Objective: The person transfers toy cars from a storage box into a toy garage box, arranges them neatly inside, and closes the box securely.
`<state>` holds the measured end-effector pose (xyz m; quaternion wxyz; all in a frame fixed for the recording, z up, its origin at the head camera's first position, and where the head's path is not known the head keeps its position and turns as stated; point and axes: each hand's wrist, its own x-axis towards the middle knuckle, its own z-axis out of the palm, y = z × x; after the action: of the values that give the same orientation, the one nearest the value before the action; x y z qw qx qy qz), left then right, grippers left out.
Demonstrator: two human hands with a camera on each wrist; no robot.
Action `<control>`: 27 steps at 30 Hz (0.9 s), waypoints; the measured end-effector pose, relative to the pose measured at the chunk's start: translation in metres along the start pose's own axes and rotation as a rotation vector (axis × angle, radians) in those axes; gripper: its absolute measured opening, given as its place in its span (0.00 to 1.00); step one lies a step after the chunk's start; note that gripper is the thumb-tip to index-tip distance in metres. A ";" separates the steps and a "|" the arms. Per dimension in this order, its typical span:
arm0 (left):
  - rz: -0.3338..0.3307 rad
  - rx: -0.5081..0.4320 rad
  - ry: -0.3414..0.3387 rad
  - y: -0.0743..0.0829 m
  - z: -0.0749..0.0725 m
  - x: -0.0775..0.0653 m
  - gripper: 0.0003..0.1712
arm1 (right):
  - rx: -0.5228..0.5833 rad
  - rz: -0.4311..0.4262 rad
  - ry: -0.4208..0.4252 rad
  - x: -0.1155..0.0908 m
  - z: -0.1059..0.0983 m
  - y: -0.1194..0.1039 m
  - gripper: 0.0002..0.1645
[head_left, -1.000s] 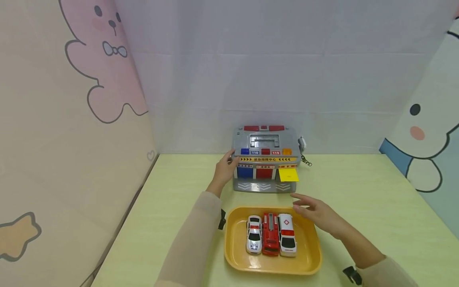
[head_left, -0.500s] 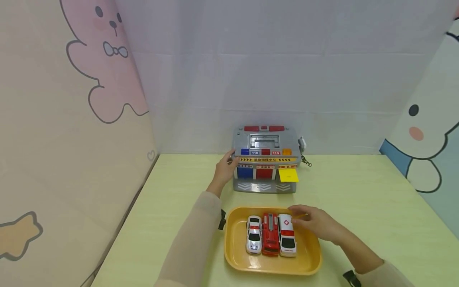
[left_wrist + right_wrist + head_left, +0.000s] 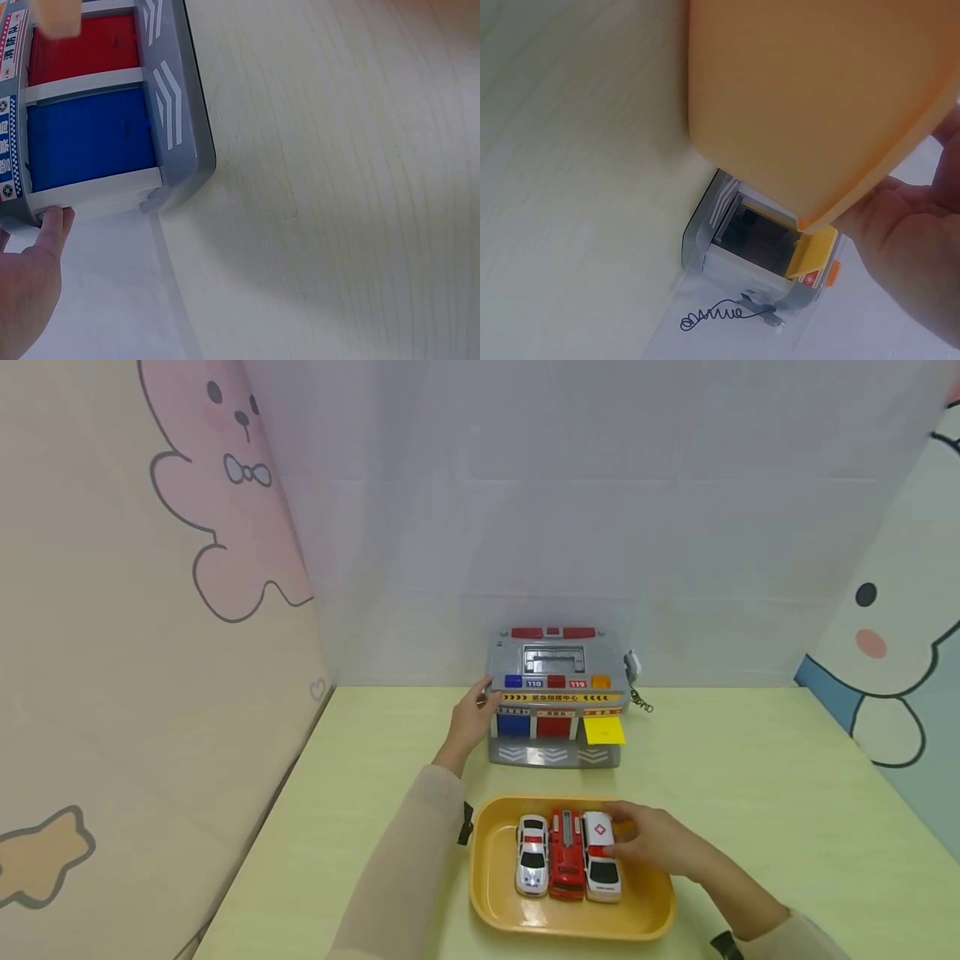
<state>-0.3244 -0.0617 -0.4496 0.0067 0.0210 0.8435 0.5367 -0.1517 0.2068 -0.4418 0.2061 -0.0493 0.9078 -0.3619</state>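
A grey toy emergency station (image 3: 517, 649) stands by the back wall, its blue door (image 3: 90, 139) and red door down and its yellow door (image 3: 603, 731) lifted. My left hand (image 3: 468, 720) touches the station's left front corner, fingertips against its side. In front lies a yellow tray (image 3: 491, 914) holding a toy police car (image 3: 532, 857), a red toy fire truck (image 3: 567, 860) and a white toy ambulance (image 3: 602, 887) side by side. My right hand (image 3: 660, 841) reaches over the tray's right rim, thumb and forefinger at the ambulance; I cannot tell if they pinch it. The tray wall hides those fingertips in the right wrist view.
A small handset (image 3: 632, 665) hangs at the station's right side, with a coiled cord (image 3: 720, 311) trailing from it. Behind the table (image 3: 765, 793) rises a pale cloth wall (image 3: 570, 527). Printed panels stand at both sides.
My right hand has come down from above the tray's back right corner to the ambulance. My left hand stays at the station's corner.
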 end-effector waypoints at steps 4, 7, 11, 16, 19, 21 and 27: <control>-0.002 -0.002 0.004 -0.001 0.000 0.001 0.31 | -0.020 0.010 -0.005 0.001 0.002 -0.002 0.41; 0.001 -0.001 0.004 -0.002 0.001 0.002 0.31 | -0.031 0.014 -0.005 0.003 0.004 -0.003 0.42; 0.004 -0.002 0.002 -0.002 0.001 0.002 0.31 | -0.032 0.016 0.004 0.005 0.008 -0.004 0.43; 0.007 0.002 0.003 -0.002 0.001 0.001 0.31 | -0.085 0.026 0.015 0.008 0.013 -0.006 0.44; 0.007 0.001 0.004 -0.002 0.001 0.001 0.31 | -0.116 0.031 0.021 0.009 0.015 -0.008 0.44; 0.006 0.000 0.004 -0.003 0.001 0.001 0.31 | -0.118 0.040 0.022 0.009 0.016 -0.009 0.44; -0.001 0.000 0.005 -0.002 0.000 0.000 0.31 | -0.154 0.010 0.001 0.007 0.016 -0.011 0.45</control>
<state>-0.3241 -0.0623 -0.4514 0.0050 0.0194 0.8436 0.5366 -0.1519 0.1872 -0.4470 0.2029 -0.0603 0.9333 -0.2902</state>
